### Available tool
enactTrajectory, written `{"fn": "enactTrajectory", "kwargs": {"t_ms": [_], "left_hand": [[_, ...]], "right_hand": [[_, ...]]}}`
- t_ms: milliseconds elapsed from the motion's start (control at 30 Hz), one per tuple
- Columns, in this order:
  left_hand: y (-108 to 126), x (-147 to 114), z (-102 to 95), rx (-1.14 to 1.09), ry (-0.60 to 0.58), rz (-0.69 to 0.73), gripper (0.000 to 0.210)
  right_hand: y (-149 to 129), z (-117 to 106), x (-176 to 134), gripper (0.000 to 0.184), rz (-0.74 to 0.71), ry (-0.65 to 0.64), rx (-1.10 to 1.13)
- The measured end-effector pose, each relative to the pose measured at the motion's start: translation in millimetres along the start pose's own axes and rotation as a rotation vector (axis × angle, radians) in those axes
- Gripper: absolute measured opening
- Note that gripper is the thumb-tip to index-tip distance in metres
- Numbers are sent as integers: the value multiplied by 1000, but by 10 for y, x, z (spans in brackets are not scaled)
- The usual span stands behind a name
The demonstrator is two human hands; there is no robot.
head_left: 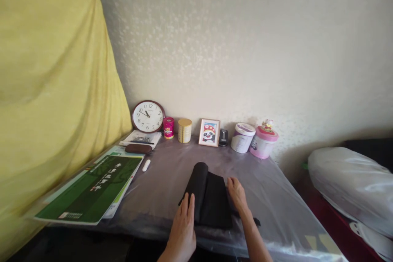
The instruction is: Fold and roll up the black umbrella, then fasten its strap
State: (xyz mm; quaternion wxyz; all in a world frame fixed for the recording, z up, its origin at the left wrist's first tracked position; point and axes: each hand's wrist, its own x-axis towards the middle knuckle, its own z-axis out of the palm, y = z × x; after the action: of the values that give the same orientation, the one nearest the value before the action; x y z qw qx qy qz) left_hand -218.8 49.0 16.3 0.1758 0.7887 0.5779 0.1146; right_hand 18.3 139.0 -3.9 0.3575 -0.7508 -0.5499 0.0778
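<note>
A table (264,196) under a shiny grey cover stands against a wall, and near its front edge lies a black cloth (199,190), its left part rolled and its right part flat. The left hand (183,223) rests on the cloth's near left side, fingers stretched out; the right hand (237,193) is at its right edge, fingers curled, though whether they grip it I cannot tell. A black strap (257,222) pokes out to the cloth's right. Left of the cloth lie a green book (92,196), a small white object (146,165) and a brown case (138,148). Beyond it stand a picture frame (209,132), a yellow tin (184,131), a pink tin (168,127) and a clock (149,116); beyond to its right, two tubs (243,138). Far left of it hangs a yellow curtain (55,69); behind everything rises the pale, patterned wall (230,41).
</note>
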Motion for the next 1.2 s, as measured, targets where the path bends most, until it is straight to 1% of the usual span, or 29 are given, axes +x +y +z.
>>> {"fn": "enactTrajectory", "kwargs": {"t_ms": [67,100,167,267,367,433,533,700,833,933,1000,1200], "left_hand": [[-11,-4,12,-1,9,5,88],[-12,-6,13,1,8,4,88],[-7,-12,5,5,3,2,87],[7,-17,-13,11,-11,-10,88],[20,-14,-21,7,-18,-28,88],[27,-10,-23,-2,-21,-36,88],[40,-10,-36,-13,-31,-49,90],[67,-25,-62,-16,-28,-63,90],[56,-20,-44,-15,-14,-43,90],[30,-1,-22,-32,-5,-33,91],[18,7,-19,-30,2,-26,89],[17,-4,-59,14,-32,-42,68]], "right_hand": [[61,-45,-98,35,49,-90,25],[60,-52,-139,36,55,-108,44],[11,-50,-199,36,43,-95,86],[-107,-34,-239,35,18,-42,128],[-209,-27,-236,36,23,-29,168],[-271,-33,-224,37,9,-48,215],[-402,-51,-204,37,-48,-94,319],[-739,-9,-141,37,-79,-183,490],[-969,158,-89,37,-105,-186,447],[-1072,300,-78,34,-108,-180,387],[-1115,378,-82,32,-112,-199,346],[-1190,512,-92,30,-101,-252,157]]}}
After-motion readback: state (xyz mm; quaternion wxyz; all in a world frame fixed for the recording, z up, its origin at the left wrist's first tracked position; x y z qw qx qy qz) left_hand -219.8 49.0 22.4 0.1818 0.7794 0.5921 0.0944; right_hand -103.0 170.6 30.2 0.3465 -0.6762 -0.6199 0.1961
